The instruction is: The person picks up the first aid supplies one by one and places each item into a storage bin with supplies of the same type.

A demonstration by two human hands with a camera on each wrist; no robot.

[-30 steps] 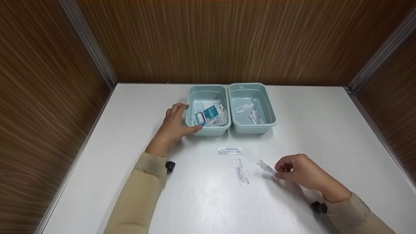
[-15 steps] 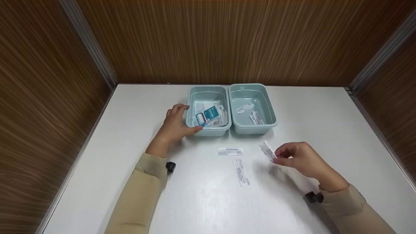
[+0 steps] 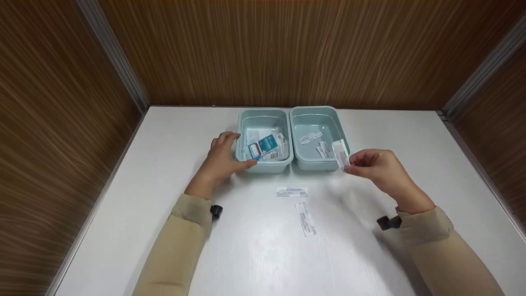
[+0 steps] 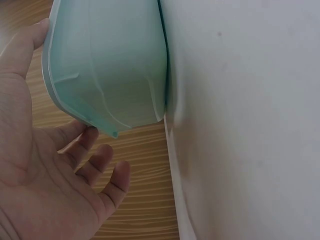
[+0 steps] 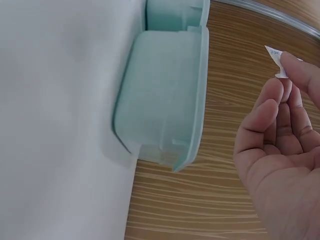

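Observation:
In the head view my right hand (image 3: 376, 170) pinches a slim white printed packet (image 3: 340, 154), much like a wrapped adhesive bandage, between thumb and fingers. It is raised by the front right corner of the right light-blue bin (image 3: 314, 164); the right wrist view shows the packet (image 5: 278, 59) nearly edge-on. My left hand (image 3: 222, 158) rests on the left light-blue bin (image 3: 271, 167), thumb at the front rim and index finger at the side. In the left wrist view its other fingers hang loosely off the bin (image 4: 115, 60). Two similar packets, one crosswise (image 3: 291, 192) and one slanted (image 3: 305, 219), lie on the table.
The left bin holds a teal-and-white package (image 3: 264, 146) among other clear and white packs. Several white packets (image 3: 310, 137) lie in the right bin. Both bins stand side by side on the white table (image 3: 254, 255), near the wood-grain back wall (image 3: 263, 53).
My right hand has lifted the white packet off the table area and carried it away from me to the right bin's near corner, turning it more upright. The left hand stays in place.

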